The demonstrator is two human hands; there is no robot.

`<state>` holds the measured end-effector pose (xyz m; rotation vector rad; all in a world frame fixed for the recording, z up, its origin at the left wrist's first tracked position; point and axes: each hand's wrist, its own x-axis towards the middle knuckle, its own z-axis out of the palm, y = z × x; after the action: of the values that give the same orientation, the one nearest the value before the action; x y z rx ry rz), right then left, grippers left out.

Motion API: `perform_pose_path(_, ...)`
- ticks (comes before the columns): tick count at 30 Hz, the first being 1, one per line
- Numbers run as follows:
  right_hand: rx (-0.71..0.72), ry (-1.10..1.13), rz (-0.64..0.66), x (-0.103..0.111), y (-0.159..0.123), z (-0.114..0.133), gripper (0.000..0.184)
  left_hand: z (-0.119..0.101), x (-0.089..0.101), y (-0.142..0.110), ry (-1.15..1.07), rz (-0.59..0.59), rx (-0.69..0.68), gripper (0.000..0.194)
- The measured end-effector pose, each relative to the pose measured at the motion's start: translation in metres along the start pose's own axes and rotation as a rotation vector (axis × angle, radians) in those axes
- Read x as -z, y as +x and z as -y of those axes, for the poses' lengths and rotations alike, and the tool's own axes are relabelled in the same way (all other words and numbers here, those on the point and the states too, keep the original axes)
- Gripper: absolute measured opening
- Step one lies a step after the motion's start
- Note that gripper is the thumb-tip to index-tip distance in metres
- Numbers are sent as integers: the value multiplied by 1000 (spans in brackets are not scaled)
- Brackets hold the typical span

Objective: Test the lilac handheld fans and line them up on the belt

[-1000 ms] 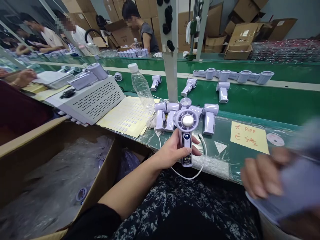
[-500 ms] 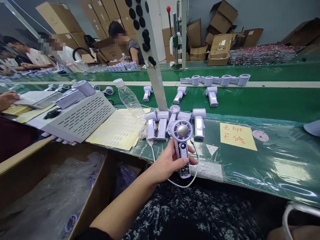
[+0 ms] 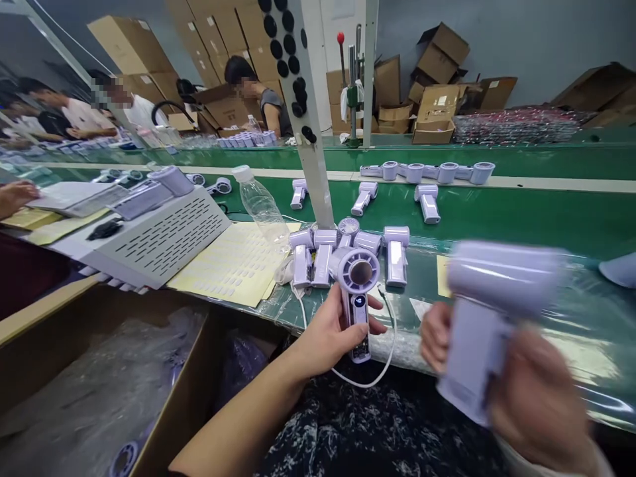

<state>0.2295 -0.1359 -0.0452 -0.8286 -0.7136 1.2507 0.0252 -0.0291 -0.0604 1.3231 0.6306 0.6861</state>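
Observation:
My left hand [image 3: 325,331] is closed round the handle of a lilac hand-held fan [image 3: 356,285] that stands upright at the near table edge. Its small display is lit, and a white cable [image 3: 370,377] loops from its base. My right hand [image 3: 527,391], blurred by motion, grips a second lilac fan [image 3: 489,311] close to the camera at the lower right. Several more fans [image 3: 348,248] lie in a cluster on the green table just behind the held one.
A clear plastic bottle [image 3: 259,202], yellow sticker sheets [image 3: 233,262] and a grey slotted machine [image 3: 149,238] sit at left. A white post [image 3: 311,132] rises behind the fans. More fans [image 3: 427,173] lie on the green conveyor. A cardboard box [image 3: 99,377] stands below left. Other people work at far left.
My right hand has risen into view from the lower right with a second fan. The left hand still holds its fan; the display reading has changed.

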Motion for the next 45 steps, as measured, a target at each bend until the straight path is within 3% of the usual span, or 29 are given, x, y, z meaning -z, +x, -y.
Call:
perform_pose_path(4,-229,165,-9,-17,22,-22,45,0,-10,2,-157,-22,23,57)
perform_pose_path(6,-231,164,-63,-19,20,-29,45,2,-14,0,-259,-18,16,49)
perform_pose_path(9,-189,154,-43,-20,11,-25,36,-2,-18,-8,-283,-25,-11,40)
perform_pose_path(13,-140,98,19,-20,5,-9,28,-16,-24,-18,-325,8,-19,42)
perform_pose_path(17,-132,96,-69,-22,10,-4,22,-22,-26,-12,-451,-20,-5,50)
perform_pose_path(22,-220,140,-96,-28,15,-3,35,-13,-23,-1,-566,63,172,53)
perform_pose_path(27,-232,131,-63,-29,16,0,39,-15,-22,1,-624,76,116,33)
perform_pose_path(31,-189,166,-76,-26,16,4,31,-18,-21,1,-588,105,73,26)
perform_pose_path(35,-89,174,-75,-23,14,8,17,-20,-21,-2,-508,90,55,34)
perform_pose_path(45,-66,50,-192,-25,11,5,26,-21,-18,-4,-430,63,46,42)
